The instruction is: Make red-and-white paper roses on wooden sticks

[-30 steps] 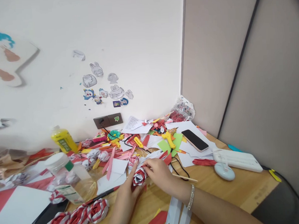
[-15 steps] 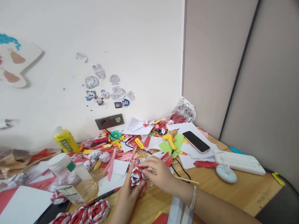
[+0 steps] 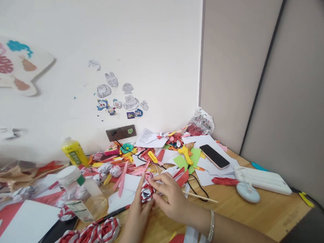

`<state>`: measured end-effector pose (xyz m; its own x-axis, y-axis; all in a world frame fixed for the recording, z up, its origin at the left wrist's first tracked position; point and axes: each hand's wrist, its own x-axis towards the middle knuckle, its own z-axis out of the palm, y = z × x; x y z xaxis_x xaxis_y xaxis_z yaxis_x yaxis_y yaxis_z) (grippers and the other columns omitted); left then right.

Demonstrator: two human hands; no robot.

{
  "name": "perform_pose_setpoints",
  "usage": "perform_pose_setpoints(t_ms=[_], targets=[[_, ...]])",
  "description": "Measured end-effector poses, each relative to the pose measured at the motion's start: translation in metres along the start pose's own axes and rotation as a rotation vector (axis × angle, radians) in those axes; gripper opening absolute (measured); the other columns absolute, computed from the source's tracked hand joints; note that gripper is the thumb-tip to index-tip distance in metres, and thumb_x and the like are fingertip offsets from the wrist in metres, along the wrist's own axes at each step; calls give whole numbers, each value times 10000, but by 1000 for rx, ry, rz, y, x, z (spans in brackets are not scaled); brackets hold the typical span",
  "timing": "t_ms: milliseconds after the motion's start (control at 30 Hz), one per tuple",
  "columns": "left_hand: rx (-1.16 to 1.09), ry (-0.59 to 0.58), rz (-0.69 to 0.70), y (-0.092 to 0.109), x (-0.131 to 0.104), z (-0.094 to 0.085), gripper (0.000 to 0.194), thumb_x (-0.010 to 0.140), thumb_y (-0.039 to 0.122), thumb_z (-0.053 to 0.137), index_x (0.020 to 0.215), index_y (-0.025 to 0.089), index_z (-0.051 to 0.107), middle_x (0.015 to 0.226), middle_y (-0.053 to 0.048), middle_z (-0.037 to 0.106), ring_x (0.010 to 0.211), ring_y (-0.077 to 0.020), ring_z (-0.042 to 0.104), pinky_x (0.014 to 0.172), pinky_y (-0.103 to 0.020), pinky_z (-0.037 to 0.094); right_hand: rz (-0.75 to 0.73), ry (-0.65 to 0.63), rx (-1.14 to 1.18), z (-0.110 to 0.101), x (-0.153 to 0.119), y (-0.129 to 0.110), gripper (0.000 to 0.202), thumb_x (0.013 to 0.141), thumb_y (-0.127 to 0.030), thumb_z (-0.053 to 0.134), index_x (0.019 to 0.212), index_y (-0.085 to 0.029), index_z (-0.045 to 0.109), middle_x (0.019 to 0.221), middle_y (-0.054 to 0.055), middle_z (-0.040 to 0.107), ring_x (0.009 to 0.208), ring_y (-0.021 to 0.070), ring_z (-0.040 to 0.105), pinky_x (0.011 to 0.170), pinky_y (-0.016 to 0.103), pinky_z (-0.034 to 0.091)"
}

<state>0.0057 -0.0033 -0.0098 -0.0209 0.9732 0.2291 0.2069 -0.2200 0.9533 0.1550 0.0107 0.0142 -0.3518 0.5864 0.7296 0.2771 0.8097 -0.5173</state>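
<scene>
A red and white paper rose [image 3: 147, 192] is between my two hands, low in the middle of the view. My left hand [image 3: 138, 206] is closed around its left side and underside. The fingers of my right hand [image 3: 168, 197] are bent against its right edge, pinching at the paper; a bracelet circles that wrist. Just beyond the rose a pink and white paper piece [image 3: 149, 175] shows. A thin wooden stick [image 3: 202, 196] pokes out to the right from behind my right hand.
Red and white twisted paper rings [image 3: 88, 237] lie at front left, near a clear plastic jar [image 3: 86, 198]. A yellow bottle [image 3: 74, 152] stands by the wall. To the right are a yellow glue gun [image 3: 186, 155], a phone [image 3: 214, 156] and a white device [image 3: 263, 179]. Paper scraps cover the back.
My right hand's fingers have shifted around the rose, the thumb moving lower along its right edge. The whole view has swung slightly to the left.
</scene>
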Motion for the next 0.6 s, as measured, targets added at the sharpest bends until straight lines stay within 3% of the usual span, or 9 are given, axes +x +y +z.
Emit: perform_pose_setpoints(t_ms=[100,200,300,467,533,600], targets=[[20,0,-29,6,-2,1,681,773,328,525,1392,228,260,1453,-88,335,1274,-272,385,929,-354,444,174,16,112,5,-3,0,447,843,-234,520,1287,-227,469,1127,90,539,1066,213,476,942,375,392],[65,9,-41,13,-5,3,663,784,334,516,1387,213,268,1465,-89,309,1309,-272,328,945,-356,431,307,27,241,5,-3,3,318,874,-285,501,1180,-240,573,1092,72,560,1049,198,506,942,361,401],[75,10,-25,14,-8,5,636,808,324,481,1390,199,256,1468,-91,300,1316,-256,319,985,-363,395,225,32,215,2,-1,3,269,881,-260,488,1117,-246,615,1032,61,572,1023,192,507,924,355,407],[110,35,5,4,-5,4,614,781,286,506,1363,222,321,1442,-78,356,1313,-255,325,1037,-397,329,26,-34,-23,-5,3,0,322,858,-229,500,1169,-245,578,1185,77,512,1119,236,415,969,421,343],[93,56,18,0,-2,3,622,758,323,554,1340,219,360,1386,-89,440,1282,-259,379,1021,-394,352,54,-52,-7,-5,4,3,356,866,-244,483,1218,-260,536,1240,70,489,1157,238,394,989,435,317],[56,82,15,-2,2,2,639,739,371,591,1321,209,384,1296,-105,533,1183,-268,495,951,-393,425,210,16,122,-2,5,8,363,876,-283,466,1234,-249,514,1250,73,493,1165,229,414,992,426,321]])
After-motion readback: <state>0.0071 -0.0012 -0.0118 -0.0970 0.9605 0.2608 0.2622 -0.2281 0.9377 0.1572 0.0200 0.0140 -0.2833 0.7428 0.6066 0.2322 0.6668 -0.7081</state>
